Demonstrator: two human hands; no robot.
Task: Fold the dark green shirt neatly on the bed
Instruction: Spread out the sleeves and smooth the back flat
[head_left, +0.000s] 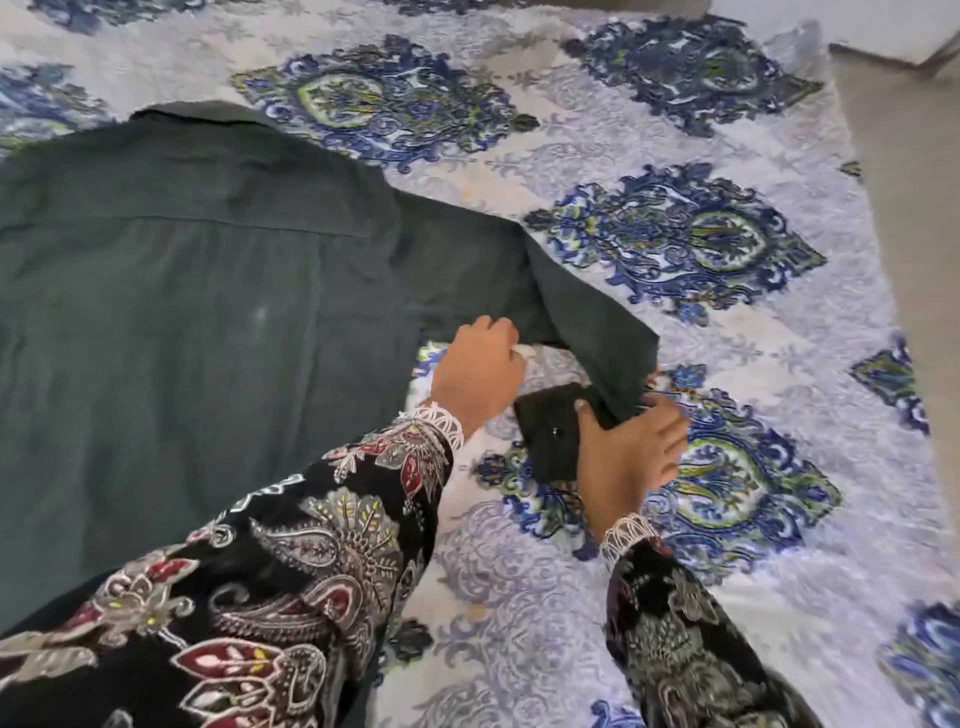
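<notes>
The dark green shirt (197, 291) lies back-up across the left half of the bed, collar at the far end. Its right sleeve (576, 306) runs out to the right and bends back toward me. My left hand (480, 371) grips the sleeve's lower edge near the armpit, fingers curled into the cloth. My right hand (631, 449) holds the sleeve's buttoned cuff (550, 436), thumb on top of it and fingers under and beside it. The cuff is turned back toward the shirt's body.
The bedspread (727, 364) is white and lilac with blue and green medallions. The bed's right edge runs along a beige floor (914, 208) at the far right. My patterned sleeves cover the lower part of the view.
</notes>
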